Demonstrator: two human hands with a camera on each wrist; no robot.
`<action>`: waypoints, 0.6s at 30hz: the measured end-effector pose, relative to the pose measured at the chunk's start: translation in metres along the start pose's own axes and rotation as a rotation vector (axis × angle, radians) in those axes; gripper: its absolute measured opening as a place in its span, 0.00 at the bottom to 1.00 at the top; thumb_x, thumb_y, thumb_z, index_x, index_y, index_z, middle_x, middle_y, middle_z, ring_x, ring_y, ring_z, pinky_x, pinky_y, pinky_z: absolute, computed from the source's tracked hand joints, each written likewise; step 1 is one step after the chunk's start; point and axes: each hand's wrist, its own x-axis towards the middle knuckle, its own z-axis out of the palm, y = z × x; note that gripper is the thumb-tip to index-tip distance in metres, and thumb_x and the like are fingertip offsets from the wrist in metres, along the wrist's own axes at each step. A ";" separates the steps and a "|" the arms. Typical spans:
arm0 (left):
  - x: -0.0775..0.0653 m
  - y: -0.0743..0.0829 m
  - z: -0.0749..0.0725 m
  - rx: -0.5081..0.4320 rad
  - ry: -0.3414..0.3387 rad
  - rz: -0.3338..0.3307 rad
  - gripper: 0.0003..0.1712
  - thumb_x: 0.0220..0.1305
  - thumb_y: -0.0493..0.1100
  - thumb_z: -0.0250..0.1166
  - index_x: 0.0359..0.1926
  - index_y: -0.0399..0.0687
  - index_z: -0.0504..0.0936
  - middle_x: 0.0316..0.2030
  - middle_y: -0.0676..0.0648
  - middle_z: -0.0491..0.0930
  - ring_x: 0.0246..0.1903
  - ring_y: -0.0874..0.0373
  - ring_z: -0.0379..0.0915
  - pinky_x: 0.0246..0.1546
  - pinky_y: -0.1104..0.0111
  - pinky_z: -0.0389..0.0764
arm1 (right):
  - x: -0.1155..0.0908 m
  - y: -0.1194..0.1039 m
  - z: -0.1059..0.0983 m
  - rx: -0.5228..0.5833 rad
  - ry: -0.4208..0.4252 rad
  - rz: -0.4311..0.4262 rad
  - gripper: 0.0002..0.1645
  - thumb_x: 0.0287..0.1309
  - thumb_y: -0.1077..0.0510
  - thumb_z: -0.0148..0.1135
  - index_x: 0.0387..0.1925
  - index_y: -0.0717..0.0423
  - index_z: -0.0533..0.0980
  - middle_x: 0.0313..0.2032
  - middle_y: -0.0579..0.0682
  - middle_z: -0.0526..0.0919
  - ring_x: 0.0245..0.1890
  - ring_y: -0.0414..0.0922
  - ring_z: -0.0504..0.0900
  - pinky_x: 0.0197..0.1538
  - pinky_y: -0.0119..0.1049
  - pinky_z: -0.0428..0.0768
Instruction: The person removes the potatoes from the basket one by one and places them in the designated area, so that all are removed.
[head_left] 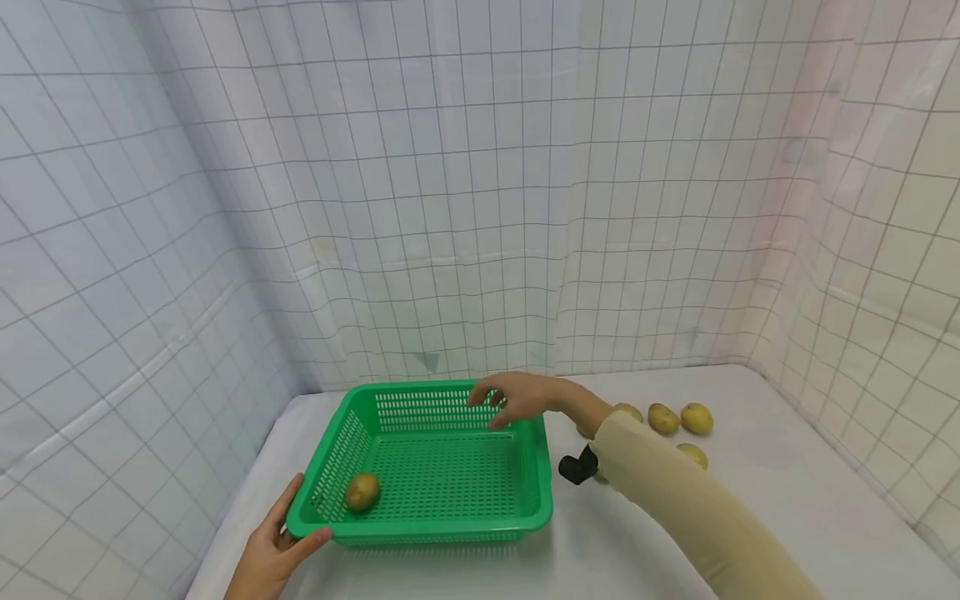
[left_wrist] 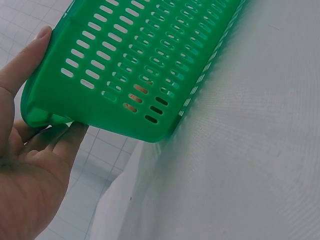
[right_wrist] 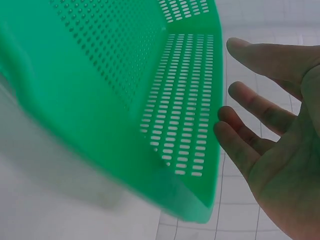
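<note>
A green plastic basket with slotted walls stands on the white table. One potato lies inside it, near the front left corner. My left hand grips the basket's near left corner, with the thumb on the rim and the fingers curled under it, as the left wrist view shows too. Over the far right part of the basket hovers my right hand, its fingers spread and loosely bent with nothing between them. In the right wrist view this hand appears beside the basket's rim.
Several potatoes lie on the table to the right of the basket, some partly hidden behind the right sleeve. A black object shows beside that forearm. White gridded sheets hang behind the table and at both sides.
</note>
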 end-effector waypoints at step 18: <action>-0.001 0.001 -0.001 -0.008 -0.009 -0.011 0.56 0.74 0.40 0.67 0.84 0.47 0.34 0.80 0.34 0.33 0.51 0.85 0.66 0.49 0.77 0.79 | 0.051 -0.020 0.026 0.040 -0.076 -0.091 0.29 0.66 0.64 0.70 0.66 0.54 0.75 0.64 0.50 0.77 0.62 0.50 0.75 0.60 0.34 0.76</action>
